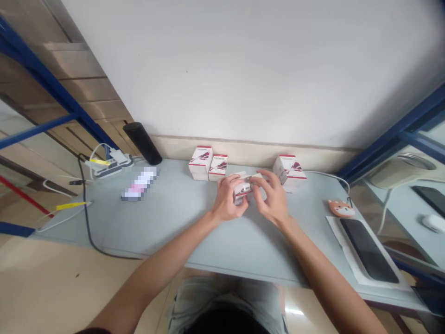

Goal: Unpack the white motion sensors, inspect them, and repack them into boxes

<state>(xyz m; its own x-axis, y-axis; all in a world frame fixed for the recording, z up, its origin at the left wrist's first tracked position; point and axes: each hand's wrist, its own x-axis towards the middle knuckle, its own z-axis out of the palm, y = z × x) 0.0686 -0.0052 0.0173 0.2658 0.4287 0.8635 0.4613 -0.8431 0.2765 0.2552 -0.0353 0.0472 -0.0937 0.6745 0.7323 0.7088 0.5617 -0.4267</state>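
My left hand is wrapped around a small white cardboard box with red and dark print, held just above the table. My right hand meets the right end of this box, its thumb and fingers pinching near the white flap. What lies inside the box cannot be made out. Behind my left hand stand two stacks of like boxes, a taller stack and a shorter stack. Another stack of boxes stands just behind my right hand.
On the left of the grey table are a black cylinder, a blurred-out phone, a power strip and a dark cable. At right lie an orange fox-faced pouch and a black phone-like slab on white paper.
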